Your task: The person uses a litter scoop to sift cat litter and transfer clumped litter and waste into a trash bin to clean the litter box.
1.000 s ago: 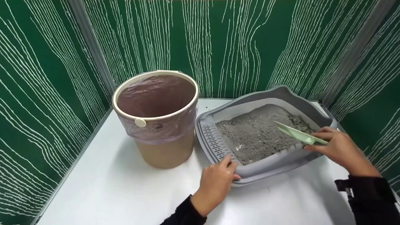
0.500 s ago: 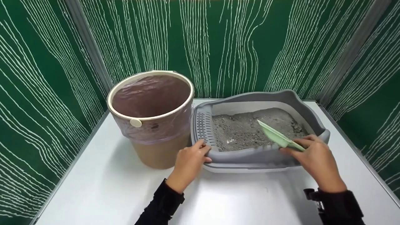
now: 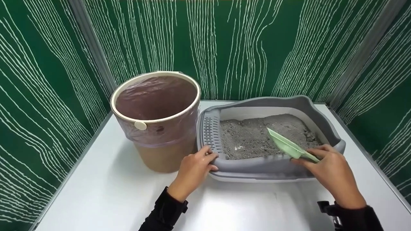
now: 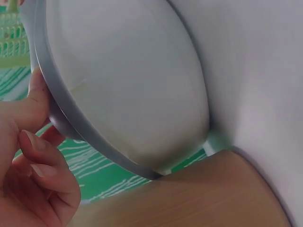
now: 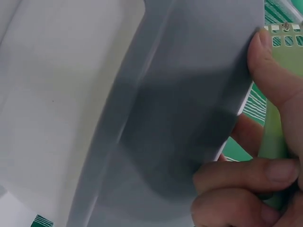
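A grey and white litter box [image 3: 263, 169] full of grey litter [image 3: 250, 136] stands on the white table. At its front left corner, my left hand [image 3: 193, 170] grips the rim, thumb on the near side in the left wrist view, beside the slotted ledge. My right hand [image 3: 332, 173] holds a light green litter scoop [image 3: 287, 145] by its handle, fingers curled round it. The scoop slants over the box's front wall, its tip above the litter. In the right wrist view the slotted part of the scoop [image 5: 286, 54] shows beyond the thumb, past the grey rim.
A tan bin [image 3: 163, 157] lined with a thin purplish bag [image 3: 154, 138] stands close to the box's left side. Green walls [image 3: 244, 48] with white streaks enclose the table [image 3: 244, 208] at the back and both sides.
The litter box has swung round, its front edge now roughly level with the table front. My left hand has moved left with its corner. The right hand and scoop have shifted left.
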The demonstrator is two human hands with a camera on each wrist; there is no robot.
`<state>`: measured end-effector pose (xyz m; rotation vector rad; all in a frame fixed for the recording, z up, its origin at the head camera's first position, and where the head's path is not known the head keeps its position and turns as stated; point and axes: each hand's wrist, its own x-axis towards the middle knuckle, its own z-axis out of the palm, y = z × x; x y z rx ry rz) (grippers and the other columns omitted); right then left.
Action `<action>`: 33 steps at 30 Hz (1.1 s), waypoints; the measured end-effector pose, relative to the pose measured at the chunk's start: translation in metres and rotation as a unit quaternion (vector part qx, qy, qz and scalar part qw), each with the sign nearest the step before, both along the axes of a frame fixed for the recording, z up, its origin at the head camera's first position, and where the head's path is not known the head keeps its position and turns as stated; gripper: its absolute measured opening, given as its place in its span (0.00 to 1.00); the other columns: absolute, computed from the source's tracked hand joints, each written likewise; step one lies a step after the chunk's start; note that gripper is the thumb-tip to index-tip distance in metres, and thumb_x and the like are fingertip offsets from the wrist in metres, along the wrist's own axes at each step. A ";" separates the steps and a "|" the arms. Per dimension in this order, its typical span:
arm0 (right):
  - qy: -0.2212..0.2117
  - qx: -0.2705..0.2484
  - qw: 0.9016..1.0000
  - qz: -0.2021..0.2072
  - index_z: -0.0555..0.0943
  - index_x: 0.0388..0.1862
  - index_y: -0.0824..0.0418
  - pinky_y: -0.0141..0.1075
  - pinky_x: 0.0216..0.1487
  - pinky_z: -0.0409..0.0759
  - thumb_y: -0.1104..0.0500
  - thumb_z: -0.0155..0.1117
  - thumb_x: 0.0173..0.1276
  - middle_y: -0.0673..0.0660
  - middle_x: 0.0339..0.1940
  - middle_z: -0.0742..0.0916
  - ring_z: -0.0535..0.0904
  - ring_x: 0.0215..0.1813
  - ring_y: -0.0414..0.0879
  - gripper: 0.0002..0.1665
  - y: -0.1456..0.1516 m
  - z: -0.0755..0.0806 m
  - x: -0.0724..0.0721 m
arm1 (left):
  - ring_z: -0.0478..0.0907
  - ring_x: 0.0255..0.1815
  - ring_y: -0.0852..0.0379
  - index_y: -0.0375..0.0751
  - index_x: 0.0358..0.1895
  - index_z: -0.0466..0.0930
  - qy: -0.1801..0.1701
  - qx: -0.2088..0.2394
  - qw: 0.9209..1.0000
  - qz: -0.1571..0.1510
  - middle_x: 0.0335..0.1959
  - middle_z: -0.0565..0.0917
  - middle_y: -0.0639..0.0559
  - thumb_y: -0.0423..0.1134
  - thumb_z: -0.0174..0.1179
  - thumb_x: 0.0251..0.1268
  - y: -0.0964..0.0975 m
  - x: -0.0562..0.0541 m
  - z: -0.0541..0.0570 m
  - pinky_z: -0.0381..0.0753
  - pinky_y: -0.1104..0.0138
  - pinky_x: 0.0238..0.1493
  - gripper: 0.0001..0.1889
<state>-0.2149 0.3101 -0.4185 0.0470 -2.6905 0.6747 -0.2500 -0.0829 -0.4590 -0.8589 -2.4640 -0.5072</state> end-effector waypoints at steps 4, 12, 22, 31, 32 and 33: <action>-0.012 -0.004 1.000 -0.009 0.89 0.57 0.67 0.39 0.33 0.72 0.39 0.86 0.54 0.58 0.45 0.85 0.79 0.41 0.52 0.42 -0.003 0.000 0.008 | 0.84 0.27 0.55 0.45 0.55 0.91 -0.002 -0.008 1.000 0.002 0.46 0.84 0.54 0.51 0.74 0.60 -0.003 0.008 0.002 0.82 0.63 0.28 0.22; 0.003 -0.017 1.000 -0.018 0.90 0.55 0.65 0.40 0.34 0.73 0.41 0.88 0.53 0.58 0.46 0.86 0.81 0.45 0.55 0.39 -0.002 -0.003 0.009 | 0.84 0.50 0.47 0.43 0.62 0.85 0.240 -0.024 0.964 0.116 0.51 0.86 0.46 0.52 0.78 0.59 -0.014 0.005 0.062 0.83 0.58 0.49 0.30; -0.013 -0.019 1.000 -0.016 0.89 0.56 0.65 0.38 0.32 0.72 0.46 0.87 0.56 0.59 0.46 0.85 0.79 0.42 0.52 0.35 -0.004 -0.006 0.009 | 0.82 0.31 0.41 0.37 0.32 0.85 0.185 -0.034 0.943 0.276 0.25 0.86 0.42 0.60 0.74 0.61 -0.049 -0.020 0.117 0.72 0.49 0.41 0.25; -0.018 -0.038 0.999 -0.014 0.85 0.65 0.62 0.37 0.33 0.71 0.41 0.86 0.56 0.63 0.49 0.79 0.74 0.43 0.56 0.43 0.016 0.015 0.016 | 0.81 0.23 0.41 0.42 0.26 0.79 0.157 -0.039 0.959 0.231 0.20 0.81 0.47 0.58 0.73 0.60 -0.058 0.008 0.124 0.71 0.54 0.26 0.23; -0.019 -0.038 0.999 -0.017 0.86 0.64 0.62 0.36 0.32 0.70 0.41 0.85 0.58 0.61 0.46 0.79 0.73 0.41 0.54 0.41 0.020 0.020 0.016 | 0.81 0.23 0.41 0.42 0.26 0.78 0.154 -0.040 0.962 0.223 0.20 0.81 0.47 0.58 0.73 0.59 -0.060 0.013 0.125 0.71 0.54 0.26 0.23; -0.018 -0.035 0.999 -0.018 0.86 0.63 0.63 0.35 0.31 0.70 0.40 0.83 0.61 0.59 0.44 0.79 0.72 0.39 0.52 0.38 0.024 0.025 0.015 | 0.81 0.23 0.42 0.42 0.26 0.78 0.150 -0.041 0.964 0.218 0.20 0.80 0.48 0.59 0.73 0.59 -0.061 0.017 0.127 0.71 0.54 0.25 0.24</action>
